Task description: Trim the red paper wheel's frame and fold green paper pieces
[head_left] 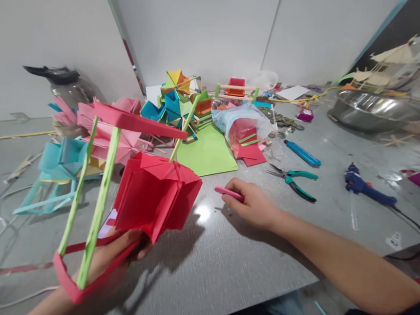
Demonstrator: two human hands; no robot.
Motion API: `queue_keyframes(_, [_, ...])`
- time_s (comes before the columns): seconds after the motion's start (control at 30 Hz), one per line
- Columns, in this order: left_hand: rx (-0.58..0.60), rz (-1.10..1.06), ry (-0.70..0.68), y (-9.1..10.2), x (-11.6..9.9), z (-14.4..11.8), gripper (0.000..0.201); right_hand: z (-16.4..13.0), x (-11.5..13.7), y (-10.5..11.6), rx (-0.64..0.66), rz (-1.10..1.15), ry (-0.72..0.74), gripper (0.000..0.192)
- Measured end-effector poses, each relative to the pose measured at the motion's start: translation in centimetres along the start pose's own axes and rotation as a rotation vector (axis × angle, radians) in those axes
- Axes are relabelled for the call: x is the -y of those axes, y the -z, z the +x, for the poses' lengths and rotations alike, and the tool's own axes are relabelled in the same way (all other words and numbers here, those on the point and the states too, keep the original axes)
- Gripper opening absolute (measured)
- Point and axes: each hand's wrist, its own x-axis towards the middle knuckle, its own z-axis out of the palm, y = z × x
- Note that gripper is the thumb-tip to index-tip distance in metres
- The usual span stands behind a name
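Note:
My left hand (126, 242) is closed on a red folded-paper model (144, 196) and holds it above the table from underneath. Light green strips (104, 187) join its red paper body to red bars at the top and bottom. Most of the left fingers are hidden behind the model. On the table to the right, my right hand (250, 202) pinches a pink stick (229, 193) with a rounded end; the rest of the stick is hidden in the fingers. Just beyond that hand lie teal-handled pliers (294, 179) and a light green paper sheet (208, 150).
Pink paper models (113, 124) and a light blue one (62, 159) stand at left, near a kettle (67, 84). Centre back are a plastic bag (241, 118) and coins (285, 120). A blue cutter (302, 153), glue gun (369, 188) and metal bowl (375, 113) lie right.

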Motion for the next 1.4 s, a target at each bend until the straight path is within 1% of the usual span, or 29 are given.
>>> queue_keyframes(0.07, [-0.024, -0.057, -0.010, -0.1, -0.2, -0.1, 0.038, 0.1, 0.0, 0.0, -0.014, 0.034, -0.031, 0.011])
queue_keyframes(0.17, [-0.035, -0.079, 0.005, -0.3, -0.6, -0.2, 0.038, 0.5, -0.3, 0.3, 0.011, 0.083, -0.115, 0.005])
queue_keyframes(0.33, [-0.066, -0.132, 0.012, -0.8, -1.3, -0.4, 0.042, 1.0, -1.0, 0.6, 0.029, 0.111, -0.178, 0.015])
queue_keyframes(0.43, [-0.070, -0.124, 0.006, -1.2, -1.7, -0.4, 0.048, 0.9, -1.1, 0.6, 0.031, 0.097, -0.145, 0.006])
queue_keyframes(0.57, [-0.045, -0.107, -0.005, -1.1, -1.4, -0.1, 0.053, 0.8, -1.2, 0.7, -0.004, 0.006, -0.091, 0.011])
queue_keyframes(0.67, [-0.032, -0.114, 0.003, -0.5, -0.7, 0.0, 0.055, 0.8, -1.3, 0.6, -0.017, 0.049, -0.055, 0.009])
queue_keyframes(0.73, [-0.022, -0.126, 0.003, -0.2, -0.4, 0.0, 0.055, 0.7, -1.2, 0.4, -0.016, 0.131, -0.034, 0.008])
queue_keyframes(0.8, [-0.021, -0.145, -0.003, -0.2, -0.4, 0.0, 0.055, 0.4, -0.8, -0.2, 0.004, 0.231, -0.049, 0.006])
queue_keyframes(0.87, [-0.012, -0.155, -0.003, -0.7, -0.6, -0.2, 0.053, -0.3, -0.1, -1.1, 0.047, 0.311, -0.088, 0.006])
queue_keyframes(0.93, [0.016, -0.151, -0.005, -1.5, -0.9, -0.3, 0.050, -1.4, 0.9, -2.4, 0.093, 0.335, -0.106, 0.009])
queue_keyframes(1.0, [0.059, -0.163, -0.006, -2.5, -0.8, -0.7, 0.047, -2.6, 1.9, -3.8, 0.134, 0.296, -0.044, 0.011])
queue_keyframes(1.03, [0.083, -0.188, -0.004, -3.0, -0.6, -0.8, 0.047, -3.2, 2.4, -4.5, 0.142, 0.259, 0.027, 0.013])
queue_keyframes(1.1, [0.128, -0.258, 0.039, -3.8, 0.3, -1.2, 0.045, -4.0, 3.0, -5.5, 0.155, 0.194, 0.188, 0.015])
queue_keyframes(1.17, [0.151, -0.321, 0.058, -4.4, 1.6, -1.5, 0.043, -4.5, 3.3, -6.0, 0.154, 0.166, 0.283, 0.016])
queue_keyframes(1.23, [0.161, -0.328, 0.067, -4.7, 2.8, -1.6, 0.040, -4.7, 3.4, -6.2, 0.142, 0.159, 0.290, 0.017])
queue_keyframes(1.3, [0.173, -0.352, 0.063, -4.9, 3.6, -1.6, 0.043, -4.7, 3.6, -6.1, 0.128, 0.135, 0.260, 0.016])
queue_keyframes(1.4, [0.211, -0.392, 0.059, -5.5, 3.7, -1.6, 0.045, -4.6, 4.0, -5.6, 0.140, 0.113, 0.237, 0.018])
